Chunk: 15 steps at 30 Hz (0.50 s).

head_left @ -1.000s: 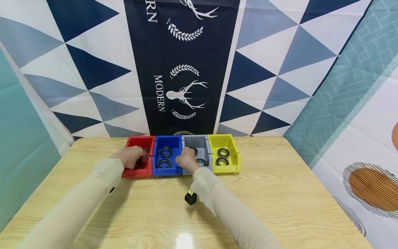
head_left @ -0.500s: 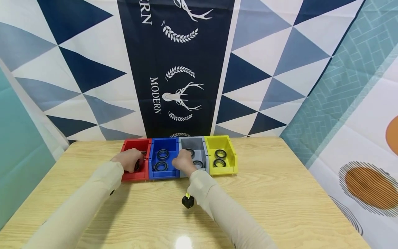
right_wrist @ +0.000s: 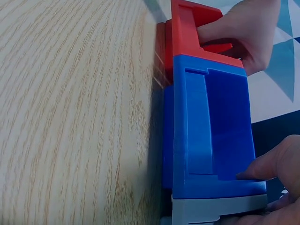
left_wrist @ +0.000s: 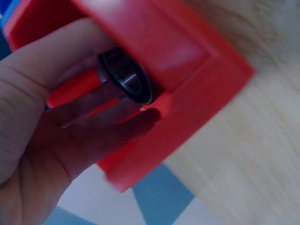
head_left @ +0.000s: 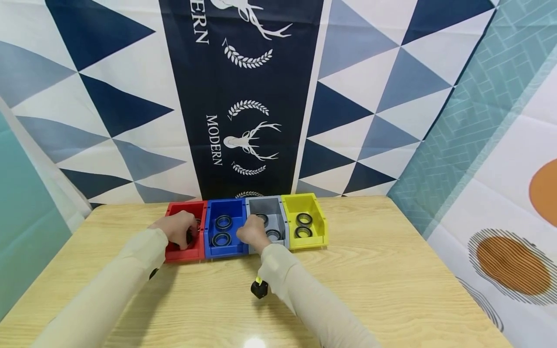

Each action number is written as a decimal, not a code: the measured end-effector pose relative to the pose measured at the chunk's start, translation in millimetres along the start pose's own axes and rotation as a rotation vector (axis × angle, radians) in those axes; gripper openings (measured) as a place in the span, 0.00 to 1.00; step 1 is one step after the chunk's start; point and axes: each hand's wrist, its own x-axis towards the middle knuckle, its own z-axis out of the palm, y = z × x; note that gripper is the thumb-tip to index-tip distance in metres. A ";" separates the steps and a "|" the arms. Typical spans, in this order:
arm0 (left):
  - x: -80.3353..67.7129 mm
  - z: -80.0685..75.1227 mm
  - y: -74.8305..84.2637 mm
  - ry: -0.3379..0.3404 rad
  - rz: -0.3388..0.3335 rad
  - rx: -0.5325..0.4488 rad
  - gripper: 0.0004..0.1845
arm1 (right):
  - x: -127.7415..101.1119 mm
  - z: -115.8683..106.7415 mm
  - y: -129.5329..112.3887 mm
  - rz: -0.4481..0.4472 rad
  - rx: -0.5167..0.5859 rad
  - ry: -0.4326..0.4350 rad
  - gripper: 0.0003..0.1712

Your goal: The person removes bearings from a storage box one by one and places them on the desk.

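My left hand (head_left: pixel 177 230) reaches into the red bin (head_left: pixel 184 257) at the left end of the row. In the left wrist view, a black-rimmed ball bearing (left_wrist: pixel 127 77) stands tilted between thumb and fingers, which pinch it near the bin's front wall. My right hand (head_left: pixel 254 231) grips the side walls where the blue bin (right_wrist: pixel 199 126) and the grey bin (right_wrist: pixel 197 209) meet. Its thumb (right_wrist: pixel 265 165) lies inside the blue bin, while the other fingers go down on the grey side, partly hidden.
Two bearings lie in the blue bin, seen in the head view, and two in the grey one. The yellow bin (head_left: pixel 319 220) at the right end holds two more. A patterned cloth backdrop (head_left: pixel 243 96) stands behind the wooden table (head_left: pixel 370 270).
The head view has shifted, so the bins appear slightly lower and farther left. Both hands stay at the same bins, with the left fingers pointing more downward in the red one.
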 end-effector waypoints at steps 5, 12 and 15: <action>-4.8 -8.7 6.0 0.005 -0.056 -0.034 0.16 | 0.2 0.7 -3.5 -0.005 -0.035 0.028 0.18; -12.3 -1.2 2.8 0.086 -0.059 0.023 0.23 | -1.4 2.9 -4.2 -0.025 -0.046 0.066 0.08; -14.2 6.3 0.6 0.110 -0.064 0.047 0.29 | -2.7 2.4 -0.6 -0.032 -0.031 0.098 0.06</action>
